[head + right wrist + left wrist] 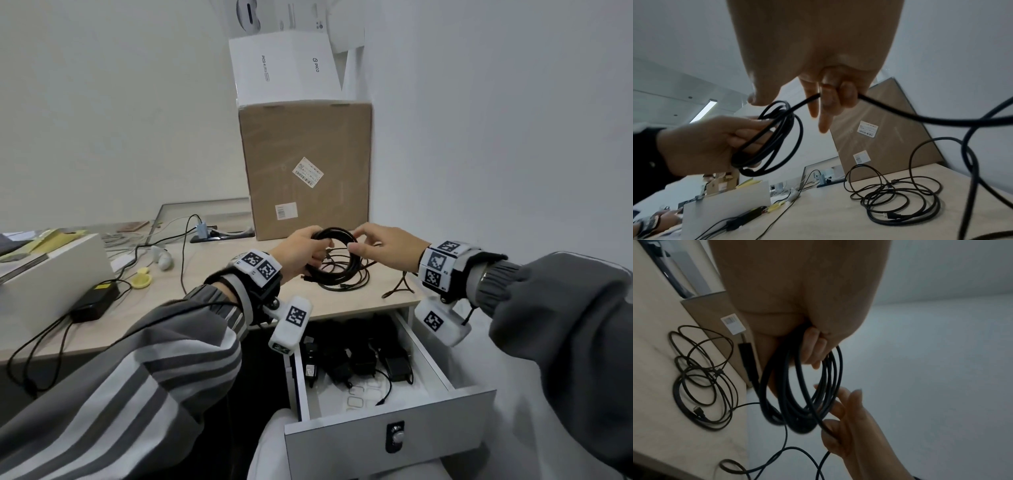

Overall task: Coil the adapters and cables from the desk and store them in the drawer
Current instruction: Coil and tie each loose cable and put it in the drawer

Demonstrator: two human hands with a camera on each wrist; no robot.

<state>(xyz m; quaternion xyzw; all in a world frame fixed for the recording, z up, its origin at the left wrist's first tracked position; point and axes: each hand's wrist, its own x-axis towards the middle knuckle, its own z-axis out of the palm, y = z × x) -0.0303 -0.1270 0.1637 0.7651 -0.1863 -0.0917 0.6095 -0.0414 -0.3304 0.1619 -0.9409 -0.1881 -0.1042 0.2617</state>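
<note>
While the left hand (301, 251) grips a black cable coil (337, 251) with fingers curled through the loops, the right hand (387, 251) is just beside it, pinching the loose run of the same cable between its fingers. Both are up above the worktop (212, 284), in front of the cardboard box (305, 171). From the right wrist view the free end trails off to the right and down. Another loose cable pile (898, 201) lies flat on the worktop under the hands. Below the worktop edge the drawer (390, 442) is pulled open, with black adapters (363, 356) already lying inside toward the back.
</note>
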